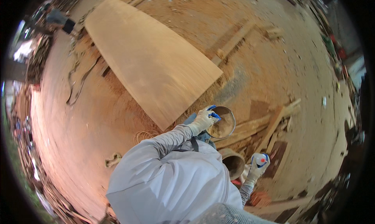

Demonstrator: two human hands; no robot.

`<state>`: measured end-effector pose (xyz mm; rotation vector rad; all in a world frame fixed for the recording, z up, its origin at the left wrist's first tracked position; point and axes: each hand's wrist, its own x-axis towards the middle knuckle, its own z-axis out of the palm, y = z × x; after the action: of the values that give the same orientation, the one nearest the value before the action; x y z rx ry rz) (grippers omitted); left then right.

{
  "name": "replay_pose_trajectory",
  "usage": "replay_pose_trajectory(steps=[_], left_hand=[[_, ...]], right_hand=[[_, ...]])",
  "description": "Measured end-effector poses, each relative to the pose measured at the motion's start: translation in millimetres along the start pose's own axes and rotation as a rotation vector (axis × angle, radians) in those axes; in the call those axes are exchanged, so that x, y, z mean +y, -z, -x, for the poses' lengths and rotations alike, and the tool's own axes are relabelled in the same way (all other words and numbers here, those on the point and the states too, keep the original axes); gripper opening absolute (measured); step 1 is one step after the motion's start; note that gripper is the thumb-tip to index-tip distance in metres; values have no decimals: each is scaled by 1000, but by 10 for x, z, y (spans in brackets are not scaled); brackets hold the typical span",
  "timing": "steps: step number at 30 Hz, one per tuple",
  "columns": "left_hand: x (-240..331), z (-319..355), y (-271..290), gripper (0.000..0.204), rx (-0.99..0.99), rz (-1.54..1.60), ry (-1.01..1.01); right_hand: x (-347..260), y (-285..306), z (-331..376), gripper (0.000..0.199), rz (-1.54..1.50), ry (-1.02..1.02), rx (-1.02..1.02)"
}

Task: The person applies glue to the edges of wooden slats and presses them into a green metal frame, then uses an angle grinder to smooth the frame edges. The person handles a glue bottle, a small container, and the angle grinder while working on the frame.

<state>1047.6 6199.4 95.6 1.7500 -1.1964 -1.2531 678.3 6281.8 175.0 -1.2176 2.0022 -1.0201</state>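
My left hand (203, 121), in a white work glove with blue fingertips, is closed at the rim of a round metal-rimmed bucket (233, 131). Tan powder like sawdust lies inside it. Lower right, my gloved right hand (256, 171) is wrapped round a small white bottle (258, 157) with a red tip pointing up. A second round container (233, 164), its mouth facing up, stands between my body and that hand. Just beyond the left hand, a large tapered wooden slab (148, 56) lies flat, its near corner close to my forearm.
Planks and offcuts (269, 126) lie heaped right of the bucket. A long timber (234, 40) rests beyond the slab. Straps (80, 83) and a coil of cord (144, 136) lie on the dusty floor. Another person (58, 19) is at the far left, near stacked wood.
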Motion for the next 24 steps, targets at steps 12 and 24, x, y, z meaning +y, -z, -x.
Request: replay_pose_trajectory(steps=[12, 24], left_hand=[[452, -1812, -403, 36, 206, 142, 163], [1853, -5153, -1546, 26, 10, 298, 55]], right_hand=[[-275, -780, -2421, 63, -106, 257, -180], [-1066, -1270, -5245, 64, -46, 181, -147]])
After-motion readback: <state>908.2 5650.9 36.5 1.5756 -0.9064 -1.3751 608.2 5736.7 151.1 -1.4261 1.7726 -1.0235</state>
